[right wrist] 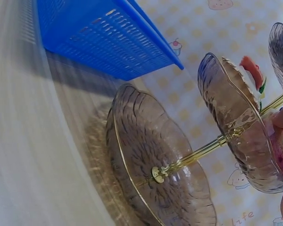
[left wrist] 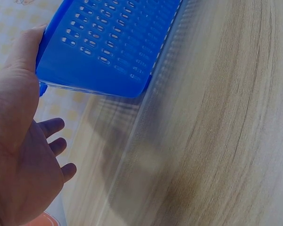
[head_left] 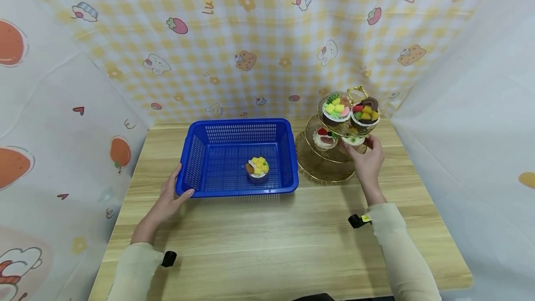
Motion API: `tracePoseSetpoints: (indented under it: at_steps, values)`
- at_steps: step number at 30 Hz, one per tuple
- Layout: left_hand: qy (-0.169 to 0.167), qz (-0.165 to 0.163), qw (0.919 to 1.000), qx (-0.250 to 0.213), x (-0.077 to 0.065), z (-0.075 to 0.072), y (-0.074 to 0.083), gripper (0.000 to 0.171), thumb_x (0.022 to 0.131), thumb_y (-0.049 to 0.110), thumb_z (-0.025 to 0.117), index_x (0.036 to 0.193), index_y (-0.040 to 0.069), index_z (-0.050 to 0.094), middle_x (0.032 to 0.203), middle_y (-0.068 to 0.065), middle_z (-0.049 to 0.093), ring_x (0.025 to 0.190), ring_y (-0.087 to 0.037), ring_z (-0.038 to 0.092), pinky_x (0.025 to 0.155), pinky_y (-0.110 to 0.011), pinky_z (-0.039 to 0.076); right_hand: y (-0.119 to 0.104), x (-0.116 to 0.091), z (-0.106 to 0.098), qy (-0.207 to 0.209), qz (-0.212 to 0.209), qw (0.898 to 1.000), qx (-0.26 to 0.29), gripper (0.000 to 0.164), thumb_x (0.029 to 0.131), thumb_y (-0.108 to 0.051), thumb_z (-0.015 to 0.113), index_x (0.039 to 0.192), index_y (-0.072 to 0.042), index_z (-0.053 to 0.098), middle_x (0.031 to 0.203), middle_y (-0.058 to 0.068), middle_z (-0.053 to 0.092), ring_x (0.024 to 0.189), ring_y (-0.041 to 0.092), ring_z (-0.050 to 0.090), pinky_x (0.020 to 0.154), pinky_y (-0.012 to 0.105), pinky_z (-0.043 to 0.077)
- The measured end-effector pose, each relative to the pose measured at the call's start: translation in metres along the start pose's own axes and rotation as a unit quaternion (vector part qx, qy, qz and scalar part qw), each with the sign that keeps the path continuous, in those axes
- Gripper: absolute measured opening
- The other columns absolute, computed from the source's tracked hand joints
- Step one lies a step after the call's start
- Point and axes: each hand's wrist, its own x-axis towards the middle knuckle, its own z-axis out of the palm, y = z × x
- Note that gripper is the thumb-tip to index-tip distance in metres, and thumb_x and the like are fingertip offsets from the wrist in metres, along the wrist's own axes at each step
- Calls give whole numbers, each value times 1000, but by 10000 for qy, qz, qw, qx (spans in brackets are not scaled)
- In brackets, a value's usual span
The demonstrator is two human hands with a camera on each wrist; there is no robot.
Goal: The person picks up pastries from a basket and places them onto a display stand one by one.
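My left hand [head_left: 169, 197] holds the front left corner of a blue plastic basket [head_left: 237, 193], thumb on the rim. The hand's other fingers [left wrist: 58, 146] stay loose beneath the rim in the left wrist view. One cupcake with yellow fruit cubes [head_left: 258, 169] stands inside the basket. On the right, my right hand [head_left: 368, 159] grips a white-topped cupcake [head_left: 353, 140] on the middle tier of a three-tier stand [head_left: 326, 173]; the top tier partly hides it. Beside it sits a cupcake with red berries [head_left: 324, 139].
The stand's top tier carries a cupcake with yellow and pink pieces [head_left: 336, 107] and a chocolate-topped fruit cupcake [head_left: 365, 113] below a gold handle [head_left: 357, 90]. Its bottom plate [right wrist: 155, 155] reaches close to the basket's right side. A checked cloth [head_left: 267, 82] hangs behind the wooden table [head_left: 267, 245].
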Motion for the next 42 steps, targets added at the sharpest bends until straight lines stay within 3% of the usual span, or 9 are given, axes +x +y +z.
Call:
tracePoseSetpoints:
  at_steps: [16, 22, 28, 31, 35, 38, 42]
  values:
    - [-2, -6, 10000, 7, 1, 2, -2, 91, 99, 36, 58, 159, 29, -10, 164, -28, 2, 146, -56, 0, 105, -83, 8, 4, -9, -5, -206, 44, 9998, 14, 68, 78, -19, 83, 134, 1, 49, 126, 21, 55, 120, 33, 50, 109, 52, 35]
    - [-39, -23, 10000, -4, 1, 3, -2, 91, 99, 38, 57, 159, 29, -10, 164, -27, 1, 146, -56, -1, 105, -83, 8, -3, -11, -13, -315, 210, 9992, 106, 73, 79, -21, 83, 138, -3, 46, 134, 17, 52, 125, 28, 48, 111, 48, 34]
    - [0, 21, 10000, 8, 0, 1, -3, 91, 99, 36, 58, 160, 27, -9, 164, -27, 2, 146, -56, 1, 105, -83, 10, -17, -21, -21, 49, 115, 9987, 503, 70, 76, -13, 85, 134, -1, 48, 128, 7, 53, 121, 19, 49, 112, 36, 34]
    - [7, 63, 10000, 2, 0, 0, -3, 91, 99, 36, 58, 160, 25, -9, 164, -28, 2, 146, -57, 1, 105, -83, 9, -19, -35, -19, 391, -175, 9958, 813, 63, 75, -7, 84, 128, 3, 51, 118, 1, 53, 113, 15, 50, 111, 31, 36]
    - [14, 77, 10000, 19, 1, 0, -3, 91, 99, 35, 58, 160, 25, -9, 164, -29, 2, 146, -58, 1, 105, -83, 9, -21, -58, -10, 500, -1001, 9873, 1132, 51, 74, 6, 79, 117, 15, 55, 110, 16, 59, 105, 17, 54, 105, 25, 42]
    - [25, 77, 10000, 32, 1, 0, -3, 91, 99, 35, 58, 160, 25, -9, 164, -29, 3, 146, -58, 2, 105, -83, 9, -27, -71, 0, 109, -1678, 9796, 1102, 46, 72, 10, 79, 113, 16, 59, 107, 28, 59, 102, 21, 56, 100, 23, 43]
    - [19, 88, 10000, 21, 0, 1, -1, 91, 99, 34, 58, 160, 23, -8, 163, -30, 4, 145, -58, 2, 105, -83, 9, -38, -78, 13, -709, -2383, 9646, 875, 44, 72, 6, 82, 112, 10, 64, 106, 26, 64, 101, 24, 57, 96, 19, 42]
